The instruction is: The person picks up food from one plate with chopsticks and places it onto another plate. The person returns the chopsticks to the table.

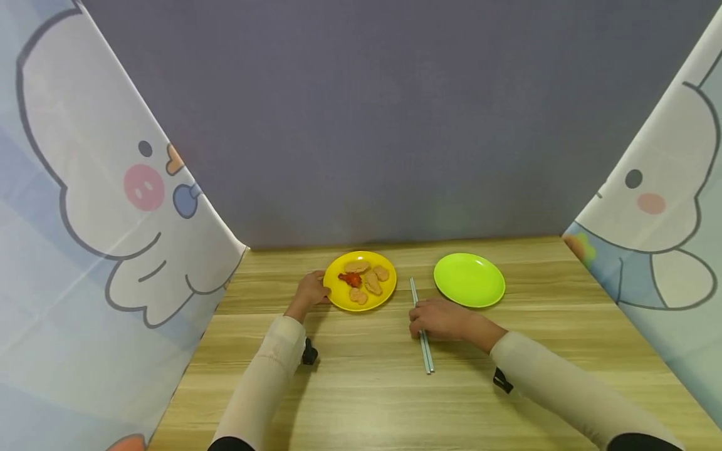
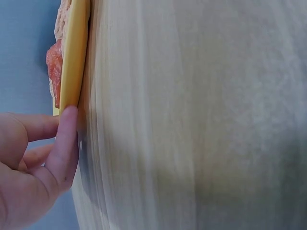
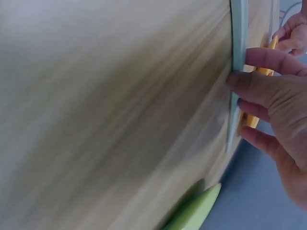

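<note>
At its left edge, a yellow plate [image 1: 331, 285] is pinched by my left hand [image 1: 312, 289]; in the left wrist view the thumb [image 2: 64, 139] meets the plate's outer side. On that plate lie a red-brown drumstick-like piece [image 1: 352, 279] and several tan breaded pieces, like nuggets [image 1: 373, 283]. My right hand [image 1: 442, 318] grips a pair of pale grey-green chopsticks [image 1: 427, 357] around their middle. The right wrist view shows thumb and fingers on opposite sides of the chopsticks [image 3: 239, 28], which lie on or just above the table; I cannot tell which.
A bare lime-green plate [image 1: 469, 280] stands right of the chopsticks, close behind my right hand. The wood-grain table [image 1: 361, 401] ends at a grey back panel [image 1: 395, 125]. Cartoon-printed cloths flank both sides.
</note>
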Motion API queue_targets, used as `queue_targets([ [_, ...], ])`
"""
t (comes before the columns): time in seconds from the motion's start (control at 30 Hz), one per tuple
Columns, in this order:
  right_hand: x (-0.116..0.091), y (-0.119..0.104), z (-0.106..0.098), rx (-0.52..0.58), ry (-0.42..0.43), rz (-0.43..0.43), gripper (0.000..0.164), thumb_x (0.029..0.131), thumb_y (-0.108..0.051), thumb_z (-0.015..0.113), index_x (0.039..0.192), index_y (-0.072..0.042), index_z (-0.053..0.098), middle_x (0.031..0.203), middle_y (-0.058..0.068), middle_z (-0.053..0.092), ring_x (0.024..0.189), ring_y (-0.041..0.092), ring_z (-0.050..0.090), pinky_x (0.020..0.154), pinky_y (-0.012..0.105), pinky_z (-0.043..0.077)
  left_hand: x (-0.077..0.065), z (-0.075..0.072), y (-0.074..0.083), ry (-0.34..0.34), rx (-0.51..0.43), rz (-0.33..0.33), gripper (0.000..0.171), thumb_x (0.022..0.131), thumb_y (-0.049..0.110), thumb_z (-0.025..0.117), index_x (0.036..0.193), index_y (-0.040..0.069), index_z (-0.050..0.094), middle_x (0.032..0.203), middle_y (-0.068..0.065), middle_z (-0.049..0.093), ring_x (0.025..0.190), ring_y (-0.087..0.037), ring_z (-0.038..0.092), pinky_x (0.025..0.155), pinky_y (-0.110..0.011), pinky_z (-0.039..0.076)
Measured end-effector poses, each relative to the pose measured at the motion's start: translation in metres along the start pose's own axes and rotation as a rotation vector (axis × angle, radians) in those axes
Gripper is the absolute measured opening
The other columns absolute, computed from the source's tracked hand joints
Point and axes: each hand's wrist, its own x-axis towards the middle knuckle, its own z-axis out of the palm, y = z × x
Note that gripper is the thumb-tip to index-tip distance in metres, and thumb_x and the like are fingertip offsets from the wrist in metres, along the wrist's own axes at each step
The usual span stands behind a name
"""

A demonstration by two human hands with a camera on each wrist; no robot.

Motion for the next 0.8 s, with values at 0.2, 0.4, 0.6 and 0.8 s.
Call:
queue_targets([
  [0.2,0.015,0.0,-0.004,-0.057,-0.153,-0.006,0.014,0.087,-0.022,0.074,0.084,-0.035,0.072,0.089,-0.013,0.063,0.084,0.008,0.054,0.067,0.022,0.047,-0.001,0.001,-0.001,-0.009,-0.081,-0.011,0.059,0.091,-0.005,0.065,0.147,-0.003,0.05,0.125,-0.031,0.065,0.086,-0.031,0.075,0.069,-0.033,0.067],
  [0.4,0.022,-0.001,-0.006,-0.109,-0.224,-0.01,0.021,0.086,-0.019,0.077,0.078,-0.034,0.066,0.085,-0.013,0.057,0.081,0.009,0.047,0.064,0.024,0.04,0.0,0.001,-0.008,-0.012,-0.192,-0.054,0.059,0.093,-0.004,0.066,0.149,0.003,0.049,0.128,-0.028,0.061,0.092,-0.031,0.074,0.073,-0.035,0.067],
  [0.6,0.023,0.0,-0.006,-0.155,-0.244,-0.029,0.025,0.087,-0.017,0.077,0.075,-0.034,0.063,0.083,-0.014,0.056,0.08,0.009,0.044,0.062,0.023,0.037,0.001,0.001,-0.013,-0.023,-0.299,-0.066,0.058,0.093,-0.005,0.067,0.148,0.004,0.051,0.119,-0.024,0.059,0.08,-0.018,0.069,0.079,-0.041,0.066],
  [0.8,0.02,0.002,-0.003,-0.161,-0.196,-0.067,0.025,0.089,-0.019,0.073,0.072,-0.032,0.06,0.078,-0.015,0.054,0.076,0.009,0.04,0.06,0.021,0.031,0.003,0.002,-0.014,-0.025,-0.316,-0.072,0.058,0.092,-0.006,0.067,0.147,0.002,0.052,0.118,-0.023,0.059,0.075,-0.014,0.067,0.079,-0.041,0.066],
])
